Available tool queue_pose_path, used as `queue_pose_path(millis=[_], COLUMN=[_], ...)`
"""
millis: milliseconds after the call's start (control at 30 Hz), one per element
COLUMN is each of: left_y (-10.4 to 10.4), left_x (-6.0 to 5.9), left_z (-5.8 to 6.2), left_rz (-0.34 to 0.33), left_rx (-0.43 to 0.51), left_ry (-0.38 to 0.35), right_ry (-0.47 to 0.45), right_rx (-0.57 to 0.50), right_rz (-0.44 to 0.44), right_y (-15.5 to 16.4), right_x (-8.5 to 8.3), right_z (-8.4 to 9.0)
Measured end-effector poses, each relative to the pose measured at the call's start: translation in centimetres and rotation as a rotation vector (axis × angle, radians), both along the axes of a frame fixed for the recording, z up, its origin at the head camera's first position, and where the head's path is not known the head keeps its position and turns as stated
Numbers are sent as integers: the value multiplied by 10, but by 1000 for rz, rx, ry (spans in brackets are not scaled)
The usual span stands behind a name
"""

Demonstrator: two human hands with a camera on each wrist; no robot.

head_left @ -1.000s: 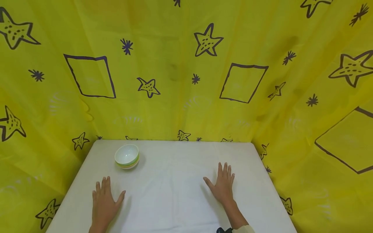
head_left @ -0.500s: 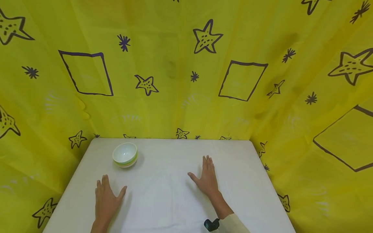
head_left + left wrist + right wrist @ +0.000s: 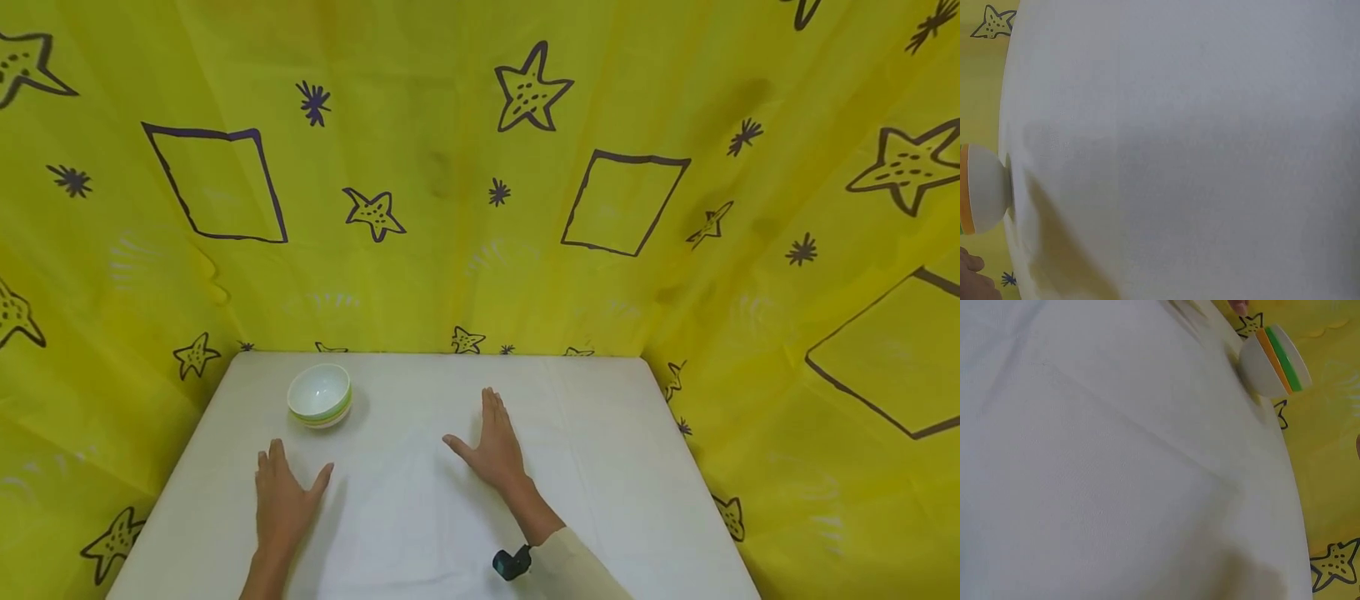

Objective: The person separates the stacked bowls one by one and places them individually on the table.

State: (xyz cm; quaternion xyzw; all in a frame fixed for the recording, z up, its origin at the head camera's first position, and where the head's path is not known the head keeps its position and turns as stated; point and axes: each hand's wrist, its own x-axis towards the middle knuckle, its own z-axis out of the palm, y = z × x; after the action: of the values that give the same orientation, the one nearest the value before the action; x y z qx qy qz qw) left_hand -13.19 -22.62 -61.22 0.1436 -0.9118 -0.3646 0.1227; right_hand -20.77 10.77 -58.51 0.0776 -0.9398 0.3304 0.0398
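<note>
A white bowl (image 3: 319, 394) with green and orange rim bands stands at the far left of the white table (image 3: 600, 467). It also shows as the bowl (image 3: 982, 197) in the left wrist view and the bowl (image 3: 1274, 361) in the right wrist view. My left hand (image 3: 282, 497) lies flat on the cloth just in front of the bowl, fingers straight, holding nothing. My right hand (image 3: 489, 448) hovers low near the table's middle, fingers straight and together, thumb out, apart from the bowl.
Yellow cloth (image 3: 480, 192) printed with stars and squares walls the table at the back and on both sides. A small black device (image 3: 512, 563) sits at my right wrist. The table's right half is bare white cloth.
My right hand has slid leftward and a little farther from me, from the right half toward the table's middle. The left hand and bowl have stayed put.
</note>
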Motion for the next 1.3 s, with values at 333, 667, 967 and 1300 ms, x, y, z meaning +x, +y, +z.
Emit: queue_pose_path(millis=[333, 667, 967, 1300], left_y=[6, 9, 6, 3], left_x=[-10, -22, -29, -37], left_z=[1, 3, 1, -1], left_rz=[39, 83, 101, 85], left_rx=[17, 122, 181, 226], left_ry=[29, -11, -23, -39], right_ry=[-56, -72, -115, -117], right_rx=[1, 6, -48, -55], right_rz=[54, 98, 126, 149], right_y=[-32, -63, -93, -118], right_x=[-9, -16, -24, -31], right_z=[5, 13, 20, 29])
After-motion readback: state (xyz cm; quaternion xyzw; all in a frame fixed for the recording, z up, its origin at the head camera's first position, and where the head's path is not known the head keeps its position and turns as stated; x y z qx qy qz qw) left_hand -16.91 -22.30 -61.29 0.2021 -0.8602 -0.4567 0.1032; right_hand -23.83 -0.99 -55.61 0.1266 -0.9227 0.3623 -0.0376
